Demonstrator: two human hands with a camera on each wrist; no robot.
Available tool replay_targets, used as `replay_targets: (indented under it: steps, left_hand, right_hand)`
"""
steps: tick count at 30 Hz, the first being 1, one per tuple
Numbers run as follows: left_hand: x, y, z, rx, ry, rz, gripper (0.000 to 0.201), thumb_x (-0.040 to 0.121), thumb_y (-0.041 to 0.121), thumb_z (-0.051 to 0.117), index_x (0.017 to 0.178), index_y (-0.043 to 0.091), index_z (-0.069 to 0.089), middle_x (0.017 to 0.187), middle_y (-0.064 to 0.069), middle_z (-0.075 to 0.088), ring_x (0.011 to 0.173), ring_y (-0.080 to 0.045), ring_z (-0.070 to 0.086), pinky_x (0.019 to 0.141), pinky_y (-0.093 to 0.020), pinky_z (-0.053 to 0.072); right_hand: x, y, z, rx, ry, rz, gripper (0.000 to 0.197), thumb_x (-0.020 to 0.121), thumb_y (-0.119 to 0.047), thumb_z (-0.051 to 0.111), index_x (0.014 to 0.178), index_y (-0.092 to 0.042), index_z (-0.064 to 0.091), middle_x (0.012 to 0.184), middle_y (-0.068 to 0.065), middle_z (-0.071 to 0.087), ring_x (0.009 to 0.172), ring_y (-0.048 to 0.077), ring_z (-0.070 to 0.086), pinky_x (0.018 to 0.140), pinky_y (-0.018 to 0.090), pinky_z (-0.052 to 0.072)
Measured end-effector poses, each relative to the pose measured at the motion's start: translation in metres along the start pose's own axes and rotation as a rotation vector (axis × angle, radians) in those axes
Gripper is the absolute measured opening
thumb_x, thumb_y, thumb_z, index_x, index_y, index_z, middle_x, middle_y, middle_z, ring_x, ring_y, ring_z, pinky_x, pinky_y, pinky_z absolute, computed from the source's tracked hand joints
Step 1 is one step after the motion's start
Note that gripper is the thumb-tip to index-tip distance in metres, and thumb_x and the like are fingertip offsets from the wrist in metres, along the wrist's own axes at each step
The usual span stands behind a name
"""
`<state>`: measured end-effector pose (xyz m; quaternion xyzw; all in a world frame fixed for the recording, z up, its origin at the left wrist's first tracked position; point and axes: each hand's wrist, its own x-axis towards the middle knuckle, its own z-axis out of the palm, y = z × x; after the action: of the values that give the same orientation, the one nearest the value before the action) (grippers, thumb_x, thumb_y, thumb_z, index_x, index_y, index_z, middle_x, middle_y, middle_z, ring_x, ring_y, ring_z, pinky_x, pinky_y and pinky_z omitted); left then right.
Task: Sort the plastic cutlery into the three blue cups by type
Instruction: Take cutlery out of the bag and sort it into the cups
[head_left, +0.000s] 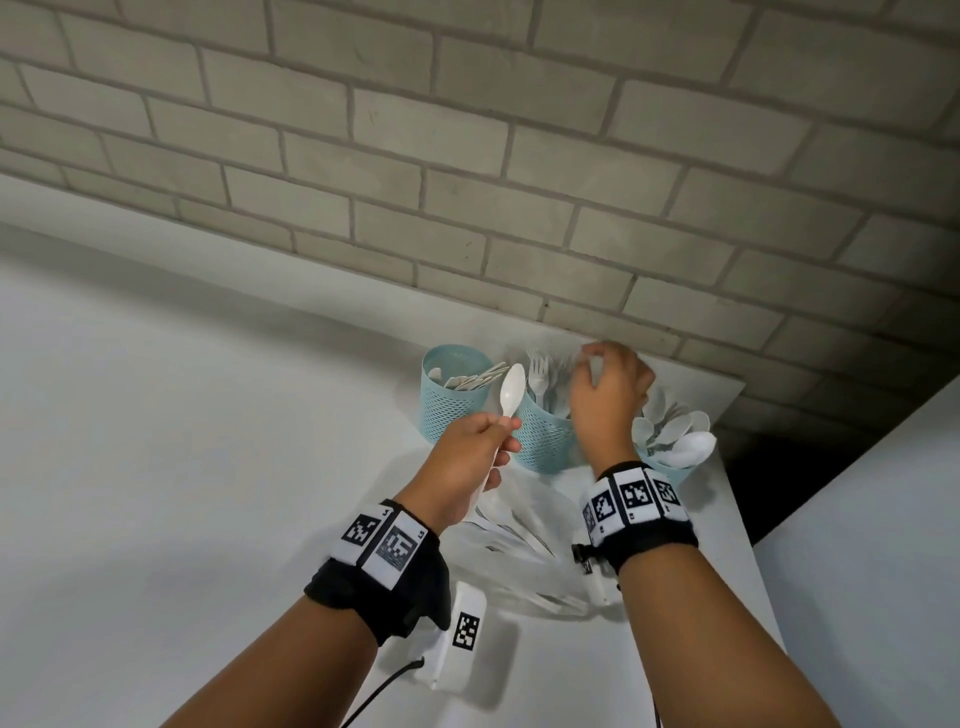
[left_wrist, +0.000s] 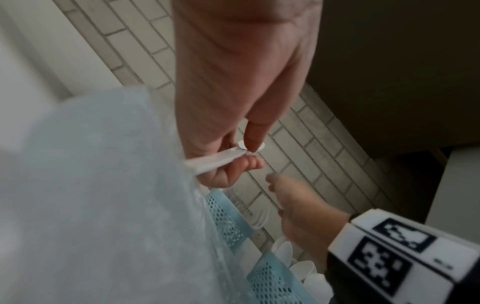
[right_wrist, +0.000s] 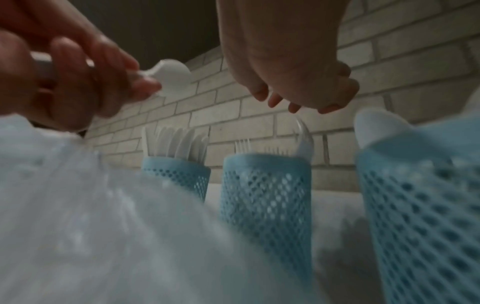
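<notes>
Three blue mesh cups stand by the brick wall: the left cup (head_left: 449, 402) (right_wrist: 179, 174) holds knives, the middle cup (head_left: 545, 436) (right_wrist: 265, 195) forks, the right cup (head_left: 675, 470) (right_wrist: 420, 205) spoons. My left hand (head_left: 506, 436) (left_wrist: 249, 152) pinches a white plastic spoon (head_left: 511, 389) (right_wrist: 172, 77) by its handle, bowl up, in front of the left and middle cups. Over the fork cup hovers my right hand (head_left: 592, 364) (right_wrist: 303, 102), its fingers loosely curled downward with nothing seen in them. A clear fork (right_wrist: 302, 133) stands in the cup just below its fingertips.
A clear plastic container (head_left: 524, 551) with loose cutlery lies on the white table (head_left: 208, 467) under my wrists. A white tagged device (head_left: 462, 639) with a cable sits nearer me. The brick wall (head_left: 467, 182) backs the cups; the table's right edge drops into a dark gap (head_left: 769, 478).
</notes>
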<state>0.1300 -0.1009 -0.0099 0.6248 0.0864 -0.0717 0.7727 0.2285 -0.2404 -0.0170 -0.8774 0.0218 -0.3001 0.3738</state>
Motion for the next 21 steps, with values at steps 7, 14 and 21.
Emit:
replay_targets:
  steps: [7,14,21]
  left_hand:
    - [-0.002,0.002,0.004,0.018,0.002,0.084,0.014,0.096,0.016,0.049,0.095,0.009,0.061,0.073,0.001,0.056,0.063,-0.007,0.047,0.058,-0.017,0.041]
    - [-0.007,0.003,0.005,0.071,-0.019,0.085,0.016,0.096,0.018,0.050,0.097,0.010,0.064,0.073,0.003,0.057,0.063,-0.005,0.049,0.057,-0.013,0.043]
    - [-0.008,-0.002,0.004,0.346,-0.032,0.157,0.020,0.095,0.015,0.051,0.106,0.004,0.064,0.078,0.003,0.061,0.067,-0.006,0.052,0.060,-0.010,0.043]
  right_hand:
    - [-0.007,-0.053,-0.032,0.316,-0.704,-0.006,0.035,0.092,-0.039,0.054,0.125,-0.027,0.050,0.088,-0.007,0.061,0.056,0.003,0.060,0.054,0.015,0.041]
    - [-0.016,-0.050,-0.031,0.460,-0.734,0.082,0.016,0.099,-0.018,0.043,0.098,-0.017,0.059,0.074,0.003,0.067,0.037,0.002,0.043,0.040,0.014,0.036]
    - [0.004,-0.019,-0.060,0.335,-0.204,0.262,0.021,0.098,-0.014,0.043,0.104,-0.012,0.063,0.090,0.008,0.064,0.048,0.006,0.052,0.039,0.010,0.040]
